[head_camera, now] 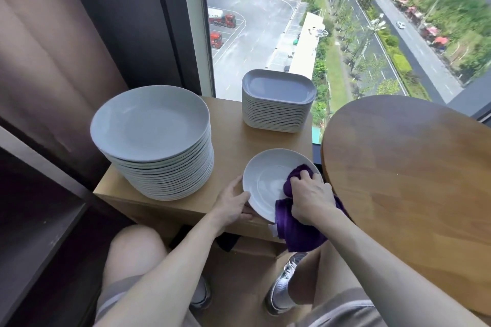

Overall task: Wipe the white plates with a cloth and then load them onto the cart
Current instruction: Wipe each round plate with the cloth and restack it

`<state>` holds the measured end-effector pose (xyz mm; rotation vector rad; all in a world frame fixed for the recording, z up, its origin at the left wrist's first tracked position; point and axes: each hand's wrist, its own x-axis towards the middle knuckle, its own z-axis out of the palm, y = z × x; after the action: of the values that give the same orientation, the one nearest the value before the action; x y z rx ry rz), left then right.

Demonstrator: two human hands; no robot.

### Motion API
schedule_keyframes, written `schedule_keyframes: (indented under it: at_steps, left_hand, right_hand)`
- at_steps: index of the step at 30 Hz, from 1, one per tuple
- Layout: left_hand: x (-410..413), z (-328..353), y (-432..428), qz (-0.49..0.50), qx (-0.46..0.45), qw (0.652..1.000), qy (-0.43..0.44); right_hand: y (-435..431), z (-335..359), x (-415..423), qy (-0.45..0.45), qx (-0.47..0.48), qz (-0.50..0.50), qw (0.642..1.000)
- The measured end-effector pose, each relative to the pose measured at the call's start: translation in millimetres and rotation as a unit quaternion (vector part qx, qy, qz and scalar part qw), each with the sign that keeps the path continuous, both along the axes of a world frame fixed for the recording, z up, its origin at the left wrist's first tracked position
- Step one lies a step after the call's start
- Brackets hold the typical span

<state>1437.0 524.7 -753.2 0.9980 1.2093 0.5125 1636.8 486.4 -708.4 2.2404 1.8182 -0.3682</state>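
Two bare hands are being used on a single white plate (268, 180) at the lower centre of the frame. The plate is being tilted toward the person, its near rim lifted off the desk (231, 125), probably so that the face can be reached and pressed against. The left hand (233, 203) is being kept at the plate's left rim, fingers (239, 187) curled around the edge and gripping it to steady it. The right hand (312, 199) is being closed around a bunched purple cloth (297, 228), which is being pressed onto the right part of the plate's face; the loose end is hanging below the desk edge. A small white label is sewn to the cloth's lower corner, but no writing can be read on it.

Farther up, at the centre left, a tall stack of round plates (156, 146) is standing on the desk, seemingly waiting within easy reach. Beyond it, by the window (265, 21), a stack of squarish plates (277, 103) is resting. A round wooden table (411, 167) is filling the right of the frame. No cart can be seen.
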Motion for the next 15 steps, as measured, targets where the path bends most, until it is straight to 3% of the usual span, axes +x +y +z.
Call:
schedule_keyframes:
  at_steps: [4,10,15]
  left_hand:
    - [-2.2,-0.6,0.3,-0.008,-0.006,1.000,-0.014]
    - [-4.1,-1.3,2.4,-0.015,-0.021,0.998,-0.051]
    - [-4.7,1.3,1.3,-0.012,-0.034,0.997,-0.073]
  right_hand:
    - [-18.0,1.5,-2.1,0.036,0.021,0.035,0.999]
    - [-13.8,3.3,-23.7,0.178,0.012,0.121,0.976]
    - [12.2,-1.8,-35.7,0.172,0.039,0.137,0.975]
